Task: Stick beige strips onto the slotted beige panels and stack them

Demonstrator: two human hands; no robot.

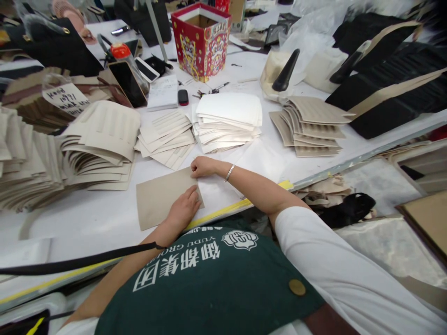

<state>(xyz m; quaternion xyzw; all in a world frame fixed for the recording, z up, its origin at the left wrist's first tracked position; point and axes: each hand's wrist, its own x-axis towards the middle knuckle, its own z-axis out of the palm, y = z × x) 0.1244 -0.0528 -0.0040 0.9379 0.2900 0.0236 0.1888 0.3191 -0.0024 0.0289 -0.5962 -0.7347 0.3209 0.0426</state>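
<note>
A flat beige panel [160, 195] lies on the white table near its front edge. My left hand [185, 204] rests on the panel's right part, palm down, fingers stretched out over the surface. At the panel's far right corner is my right hand [203, 166], its fingers curled closed and the fingertips touching the edge. Whatever sits between those fingertips is hidden. Just beyond the panel are a fanned pile of beige pieces [167, 135] and a stack of white sheets [228, 114].
Curved beige panels [104, 135] are stacked at the left, and more beige pieces [310, 123] at the right. Farther back stand a red patterned box [200, 46], a phone [128, 83] and a tape dispenser [282, 72]. Black bags [394, 83] lie at the right. Yellow tape [220, 211] marks the table edge.
</note>
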